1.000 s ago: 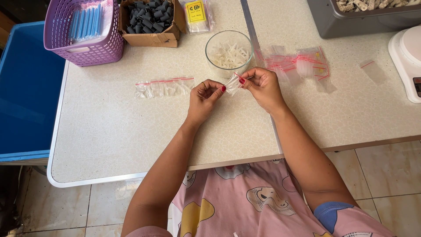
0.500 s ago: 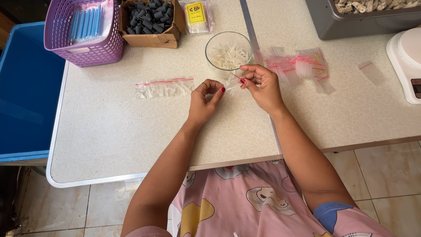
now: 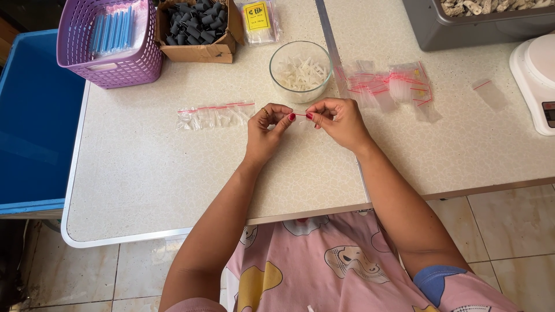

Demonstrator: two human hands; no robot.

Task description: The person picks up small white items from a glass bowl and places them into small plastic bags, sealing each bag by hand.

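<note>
My left hand (image 3: 266, 132) and my right hand (image 3: 341, 120) pinch the two ends of the red-striped top of a small clear zip bag (image 3: 300, 116), held just above the white table (image 3: 173, 173). Most of the bag is hidden by my fingers. Right behind it stands a glass bowl (image 3: 301, 70) holding small white plastic pieces. A row of filled clear bags (image 3: 215, 115) lies left of my left hand. A loose pile of clear zip bags (image 3: 387, 85) lies right of the bowl.
At the back left stand a purple basket (image 3: 110, 41) with blue tubes and a cardboard box (image 3: 199, 28) of black pieces. A yellow-labelled packet (image 3: 259, 20), a grey bin (image 3: 480, 20), a white scale (image 3: 535, 75), a single bag (image 3: 491, 92). A blue crate (image 3: 34, 121) stands at the left.
My right hand has dropped from near the bowl's rim to level with my left hand. The bag, tilted before, is now held flat between both hands by its red strip.
</note>
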